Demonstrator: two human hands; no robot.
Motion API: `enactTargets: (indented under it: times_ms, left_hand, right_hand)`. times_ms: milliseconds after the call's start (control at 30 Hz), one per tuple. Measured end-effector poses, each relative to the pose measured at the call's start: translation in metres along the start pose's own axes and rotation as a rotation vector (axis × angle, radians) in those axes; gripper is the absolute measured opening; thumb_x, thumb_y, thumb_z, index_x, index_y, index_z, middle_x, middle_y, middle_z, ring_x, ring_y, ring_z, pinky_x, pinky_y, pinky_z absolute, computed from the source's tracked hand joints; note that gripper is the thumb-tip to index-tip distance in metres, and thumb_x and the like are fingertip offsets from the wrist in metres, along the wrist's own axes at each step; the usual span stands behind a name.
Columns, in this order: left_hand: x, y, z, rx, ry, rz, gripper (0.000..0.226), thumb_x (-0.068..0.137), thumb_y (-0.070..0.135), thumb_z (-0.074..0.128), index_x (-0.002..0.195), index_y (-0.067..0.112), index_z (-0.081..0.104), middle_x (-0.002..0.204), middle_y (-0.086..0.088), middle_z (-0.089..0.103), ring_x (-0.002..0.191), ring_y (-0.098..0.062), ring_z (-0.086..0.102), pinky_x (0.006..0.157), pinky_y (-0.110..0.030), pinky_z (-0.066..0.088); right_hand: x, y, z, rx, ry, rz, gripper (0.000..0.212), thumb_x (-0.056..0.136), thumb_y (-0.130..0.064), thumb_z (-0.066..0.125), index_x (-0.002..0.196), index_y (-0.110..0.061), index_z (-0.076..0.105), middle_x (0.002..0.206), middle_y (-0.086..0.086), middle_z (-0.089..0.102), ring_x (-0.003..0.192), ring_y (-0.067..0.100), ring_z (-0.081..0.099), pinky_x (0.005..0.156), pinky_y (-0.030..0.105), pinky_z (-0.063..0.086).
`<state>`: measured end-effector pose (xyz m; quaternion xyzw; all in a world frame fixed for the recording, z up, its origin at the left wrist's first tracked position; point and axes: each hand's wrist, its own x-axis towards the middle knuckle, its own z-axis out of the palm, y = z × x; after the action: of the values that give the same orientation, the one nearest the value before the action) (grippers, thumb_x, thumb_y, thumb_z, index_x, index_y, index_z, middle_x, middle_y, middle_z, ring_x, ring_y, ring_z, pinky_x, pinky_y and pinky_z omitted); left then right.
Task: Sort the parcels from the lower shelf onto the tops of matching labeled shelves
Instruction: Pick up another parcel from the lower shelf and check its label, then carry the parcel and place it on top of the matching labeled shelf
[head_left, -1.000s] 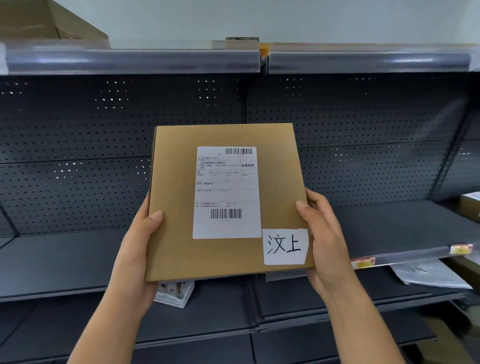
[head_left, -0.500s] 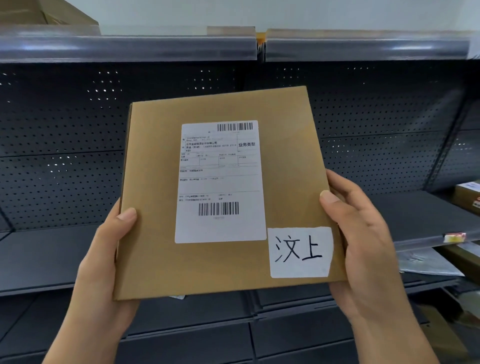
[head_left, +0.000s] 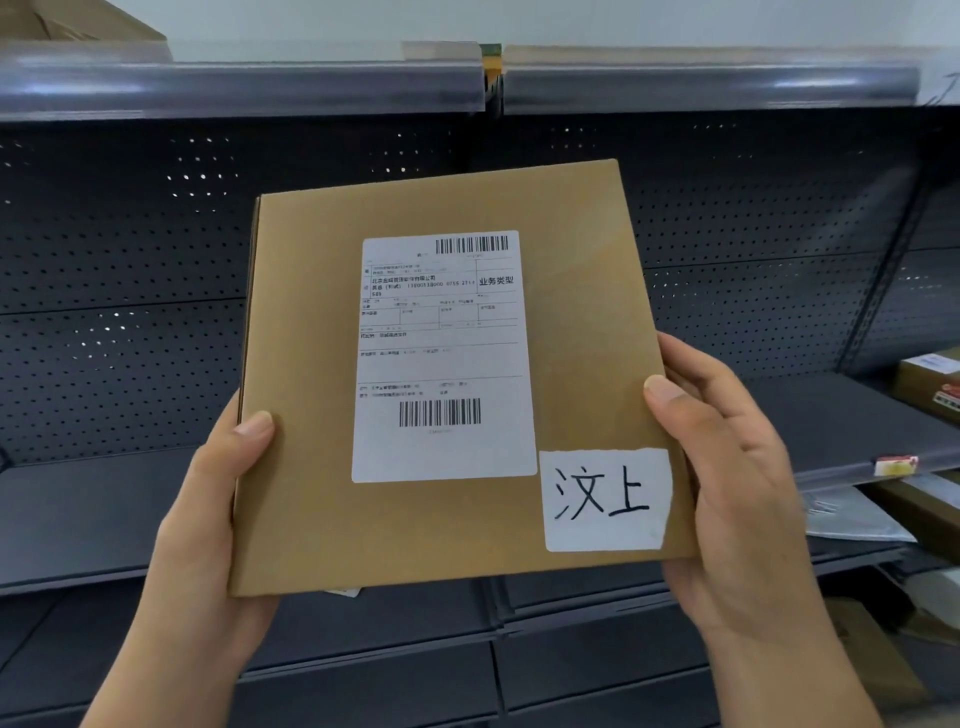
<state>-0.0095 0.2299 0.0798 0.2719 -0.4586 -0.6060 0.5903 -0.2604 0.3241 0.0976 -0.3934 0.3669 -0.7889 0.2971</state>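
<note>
A flat brown cardboard parcel (head_left: 311, 493) faces me at chest height, tilted slightly clockwise. It carries a white shipping label (head_left: 441, 358) with two barcodes and a white sticker (head_left: 605, 500) handwritten "汶上" at its lower right. My left hand (head_left: 208, 499) grips its left edge, thumb on the front. My right hand (head_left: 727, 467) grips its right edge, thumb on the front, fingers behind. The parcel hides part of the shelves behind it.
Dark perforated shelving fills the background. The top shelf rail (head_left: 239, 88) runs overhead, with a brown box (head_left: 78, 21) on it at the left. The middle shelf (head_left: 831, 415) holds a parcel (head_left: 930, 379) at the far right. A grey bag (head_left: 852, 519) lies lower right.
The parcel has come closer to my face and tilted a little clockwise. Both hands keep their grip on its edges.
</note>
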Motion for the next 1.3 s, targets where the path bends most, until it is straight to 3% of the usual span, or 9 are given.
enactTargets:
  times_ms: [133,300,400,467,567,700,900,1100,1300]
  left_hand:
    - [0.012,-0.014,0.010,0.054,0.016,-0.011,0.043,0.109,0.029,0.042,0.103,0.037,0.084,0.105,0.006,0.084,0.083,-0.010,0.081,0.059,-0.028,0.066]
    - [0.032,-0.047,0.027,0.096,0.020,-0.095,0.031,0.110,0.031,0.045,0.120,0.037,0.074,0.101,0.009,0.085,0.078,-0.008,0.081,0.054,-0.029,0.064]
    - [0.046,-0.062,0.031,0.141,-0.024,-0.149,0.041,0.109,0.046,0.047,0.149,0.050,0.056,0.135,0.015,0.077,0.118,-0.016,0.076,0.091,-0.050,0.064]
    - [0.053,-0.068,0.034,0.199,-0.069,-0.171,0.048,0.105,0.058,0.048,0.153,0.061,0.045,0.145,0.019,0.070,0.132,-0.019,0.069,0.106,-0.056,0.055]
    - [0.065,-0.071,0.042,0.245,-0.096,-0.191,0.051,0.103,0.060,0.051,0.153,0.066,0.041,0.143,0.028,0.068,0.130,-0.010,0.069,0.107,-0.046,0.055]
    - [0.074,-0.072,0.058,0.245,-0.178,-0.200,0.059,0.102,0.045,0.064,0.153,0.065,0.042,0.145,0.032,0.064,0.130,-0.008,0.067,0.110,-0.041,0.051]
    - [0.073,-0.081,0.091,0.184,-0.303,-0.243,0.062,0.101,0.037,0.067,0.153,0.061,0.045,0.136,0.036,0.068,0.121,0.001,0.070,0.094,-0.029,0.055]
    - [0.075,-0.082,0.139,0.235,-0.416,-0.268,0.065,0.101,0.040,0.067,0.157,0.061,0.039,0.147,0.026,0.065,0.125,-0.010,0.069,0.115,-0.043,0.049]
    - [0.069,-0.087,0.193,0.236,-0.486,-0.224,0.064,0.104,0.037,0.064,0.158,0.060,0.038,0.140,0.029,0.067,0.120,-0.006,0.070,0.114,-0.039,0.050]
  right_hand:
    - [0.015,0.010,-0.017,-0.012,0.047,0.044,0.032,0.093,-0.021,0.064,0.125,-0.019,0.072,0.112,-0.001,0.083,0.094,0.014,0.078,0.075,0.029,0.065]
    - [0.039,0.038,-0.041,-0.086,0.071,0.098,0.028,0.104,-0.012,0.059,0.127,-0.023,0.071,0.119,0.001,0.081,0.107,0.021,0.076,0.091,0.044,0.061]
    - [0.052,0.055,-0.054,-0.129,0.085,0.156,0.030,0.104,-0.009,0.059,0.126,-0.025,0.071,0.121,0.005,0.080,0.105,0.024,0.075,0.088,0.043,0.060]
    - [0.058,0.060,-0.062,-0.145,0.101,0.196,0.030,0.103,-0.007,0.059,0.124,-0.026,0.070,0.120,0.007,0.079,0.102,0.024,0.075,0.083,0.040,0.060]
    - [0.060,0.062,-0.071,-0.154,0.136,0.218,0.034,0.102,-0.003,0.059,0.128,-0.024,0.067,0.124,0.008,0.076,0.108,0.028,0.073,0.085,0.040,0.059]
    - [0.052,0.051,-0.084,-0.160,0.213,0.197,0.036,0.102,-0.004,0.059,0.132,-0.023,0.065,0.125,0.006,0.077,0.105,0.027,0.075,0.085,0.043,0.060]
    - [0.038,0.019,-0.106,-0.194,0.344,0.139,0.029,0.102,-0.006,0.059,0.121,-0.024,0.071,0.093,-0.003,0.084,0.078,0.020,0.079,0.069,0.039,0.062]
    - [0.032,-0.018,-0.131,-0.212,0.443,0.080,0.025,0.101,-0.010,0.059,0.120,-0.021,0.071,0.094,0.007,0.084,0.072,0.021,0.079,0.059,0.035,0.062]
    - [0.031,-0.052,-0.166,-0.211,0.458,0.010,0.029,0.101,-0.012,0.059,0.125,-0.022,0.072,0.111,0.015,0.083,0.085,0.030,0.080,0.077,0.046,0.059]
